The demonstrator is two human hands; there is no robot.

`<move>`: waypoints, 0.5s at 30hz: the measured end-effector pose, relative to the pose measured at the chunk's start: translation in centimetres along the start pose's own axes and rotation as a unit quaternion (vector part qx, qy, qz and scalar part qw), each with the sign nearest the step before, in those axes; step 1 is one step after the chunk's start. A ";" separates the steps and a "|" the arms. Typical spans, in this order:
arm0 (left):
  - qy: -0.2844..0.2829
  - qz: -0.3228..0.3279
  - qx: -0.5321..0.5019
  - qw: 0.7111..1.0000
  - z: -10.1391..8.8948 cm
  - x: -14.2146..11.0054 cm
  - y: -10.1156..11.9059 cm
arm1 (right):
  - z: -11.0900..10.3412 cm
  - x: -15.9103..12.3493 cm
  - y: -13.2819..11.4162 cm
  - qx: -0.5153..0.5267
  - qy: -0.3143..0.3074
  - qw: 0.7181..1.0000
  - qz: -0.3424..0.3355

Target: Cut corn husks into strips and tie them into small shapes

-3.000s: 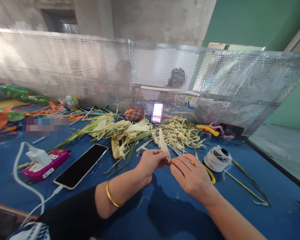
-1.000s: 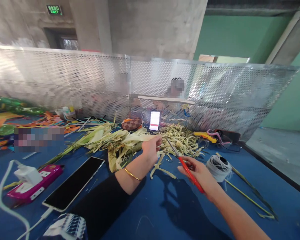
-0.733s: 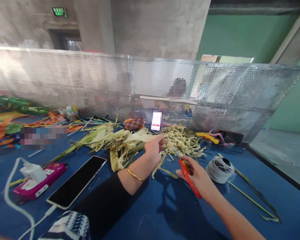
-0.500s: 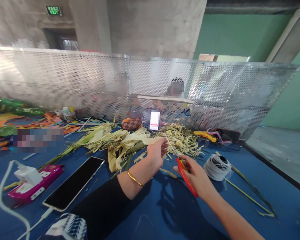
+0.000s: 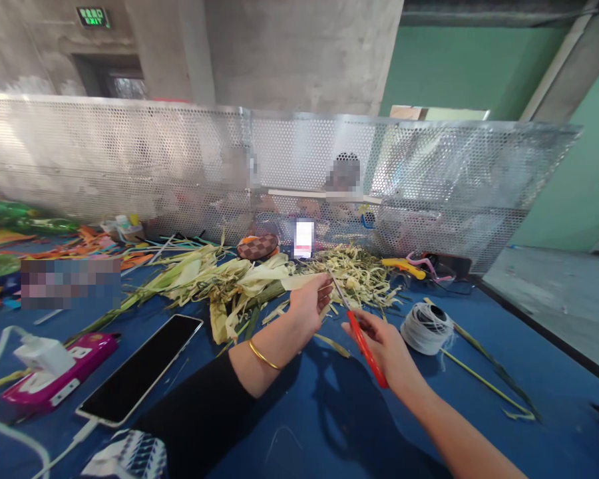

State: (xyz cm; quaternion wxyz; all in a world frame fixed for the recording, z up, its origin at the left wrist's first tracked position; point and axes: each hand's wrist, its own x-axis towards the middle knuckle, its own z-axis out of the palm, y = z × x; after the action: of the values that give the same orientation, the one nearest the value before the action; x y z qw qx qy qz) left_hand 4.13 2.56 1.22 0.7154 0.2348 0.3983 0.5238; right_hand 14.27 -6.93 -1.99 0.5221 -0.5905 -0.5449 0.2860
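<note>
- Head view: our left hand (image 5: 309,304) pinches a pale husk strip (image 5: 300,281).
- Our right hand (image 5: 383,340) grips red-handled scissors (image 5: 361,340).
- Heaped shreds (image 5: 362,279) seem done; broader husks (image 5: 259,278) look uncut.

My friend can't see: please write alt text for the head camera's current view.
A left hand holds a corn husk strip near the tips of red-handled scissors held in the right hand. Husks and shreds lie beyond on a blue table, with a smartphone at left and a white thread spool at right.
</note>
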 end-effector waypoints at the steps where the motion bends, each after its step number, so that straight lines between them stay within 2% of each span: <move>1: -0.003 0.001 0.001 1.000 0.0 -0.1 0.1 | 0.0 0.0 -0.1 0.000 0.001 1.000 0.008; 5: -0.010 0.006 0.015 1.000 -0.1 -0.4 0.4 | -0.7 0.3 0.1 -0.034 0.015 0.999 0.020; 7: -0.014 0.017 0.028 0.999 -0.1 -0.6 0.8 | -1.5 0.6 0.5 -0.133 0.033 0.990 -0.014; 9: -0.021 0.036 0.044 0.998 -0.1 -0.9 1.2 | -2.3 0.8 0.9 -0.303 0.046 0.950 -0.054; 12: -0.035 0.067 0.070 0.995 -0.1 -1.5 1.9 | -2.8 0.8 1.2 -0.533 0.019 0.845 -0.045; 13: -0.042 0.077 0.085 0.993 -0.1 -1.8 2.1 | -2.8 0.7 1.2 -0.573 -0.002 0.819 -0.027; 15: -0.068 0.100 0.139 0.983 -0.1 -2.4 2.4 | -2.7 0.4 0.9 -0.609 -0.042 0.792 0.002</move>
State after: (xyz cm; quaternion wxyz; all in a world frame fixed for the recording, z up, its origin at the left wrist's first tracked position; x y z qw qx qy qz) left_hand 2.41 1.13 3.80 0.6451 0.4056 0.3926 0.5149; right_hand 17.13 -7.21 -1.90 0.0302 -0.7747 -0.6265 -0.0798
